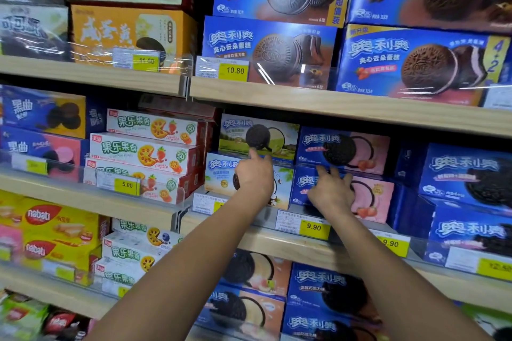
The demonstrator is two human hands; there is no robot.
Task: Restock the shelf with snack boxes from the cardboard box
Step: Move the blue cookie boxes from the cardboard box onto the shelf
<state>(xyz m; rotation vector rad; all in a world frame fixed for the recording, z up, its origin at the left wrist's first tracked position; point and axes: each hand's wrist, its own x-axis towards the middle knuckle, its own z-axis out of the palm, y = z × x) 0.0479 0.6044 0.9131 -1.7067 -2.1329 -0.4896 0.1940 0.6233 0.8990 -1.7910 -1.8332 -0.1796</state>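
1. Both arms reach up to the middle shelf (360, 243), a pale wooden board with yellow price tags clipped to its front edge.
2. The left hand (256, 174) rests against the front of the lower white and blue cookie box (221, 174). The forefinger points upward and touches the lower edge of the green cookie box (277, 133) stacked on top. The other fingers are curled. The grip closes on nothing that can be seen.
3. The right hand (331, 191) lies flat against the face of the lower pink and blue cookie box (374, 199), fingers spread and pressed on the cardboard. The grip is open and wraps around no box.
4. A second pink and blue cookie box (343, 149) sits directly on top of the lower one, just beside the green box.
5. The four boxes stand in two stacks of two, side by side and touching, faces forward.
6. To the left, white fruit biscuit boxes (149, 147) are stacked three high.
7. To the right, dark blue cookie boxes (468, 174) stand in their own stack, near the pink ones.
8. The cardboard supply box is out of view.
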